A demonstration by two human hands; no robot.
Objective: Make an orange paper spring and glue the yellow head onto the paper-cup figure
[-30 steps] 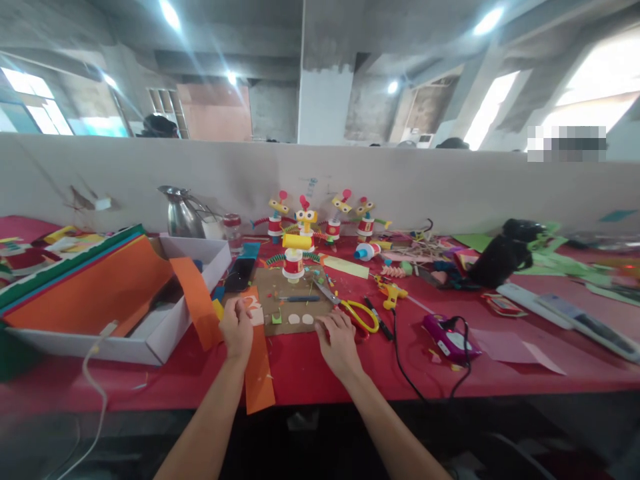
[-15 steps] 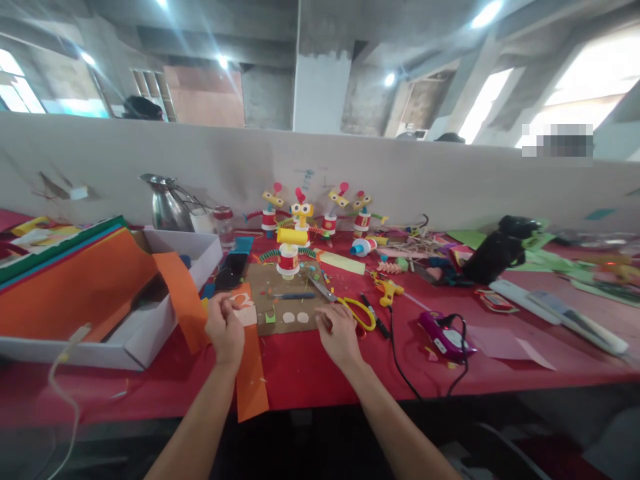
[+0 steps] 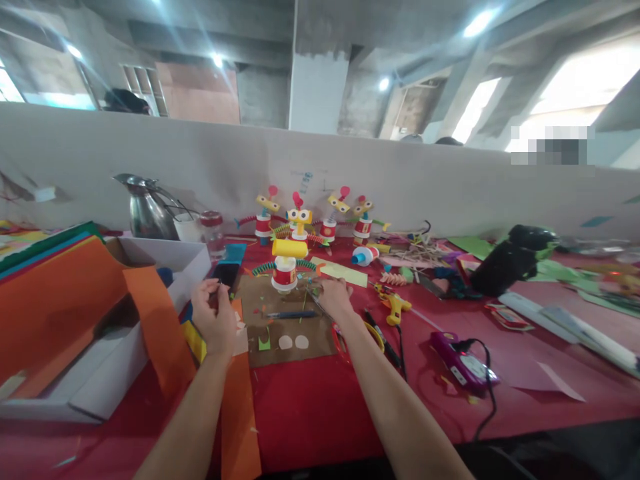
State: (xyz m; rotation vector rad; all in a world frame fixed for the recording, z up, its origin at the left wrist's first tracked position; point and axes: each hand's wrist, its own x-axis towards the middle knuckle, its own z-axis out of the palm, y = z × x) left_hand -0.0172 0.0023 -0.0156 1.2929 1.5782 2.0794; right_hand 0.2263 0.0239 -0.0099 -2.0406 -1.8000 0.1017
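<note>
My left hand (image 3: 215, 319) is raised beside the white box, thumb and fingertips pinched together; whatever they hold is too small to name. Over the cardboard mat (image 3: 293, 353) reaches my right hand (image 3: 334, 295), its fingers bunched and pointing left, partly over the scissors (image 3: 343, 343). What its fingertips grip, if anything, is hidden. Just left of them stands a paper-cup figure (image 3: 285, 272) with a yellow roll (image 3: 290, 249) on top and green folded arms. On the mat lie a dark blue pen-like tool (image 3: 291, 314), two white rounded pieces (image 3: 293, 342) and a green scrap (image 3: 264, 343).
Several finished-looking figures (image 3: 299, 220) line the wall. A white box (image 3: 107, 380) with coloured sheets stands left, an orange strip (image 3: 241, 413) near me. To the right are a yellow glue gun (image 3: 397, 309), a corded purple device (image 3: 463, 360) and a black bottle-like object (image 3: 510, 260).
My right hand has moved forward from the mat's right edge to beside the cup figure, over the scissors. My left hand stays pinched at the left. The view has shifted slightly.
</note>
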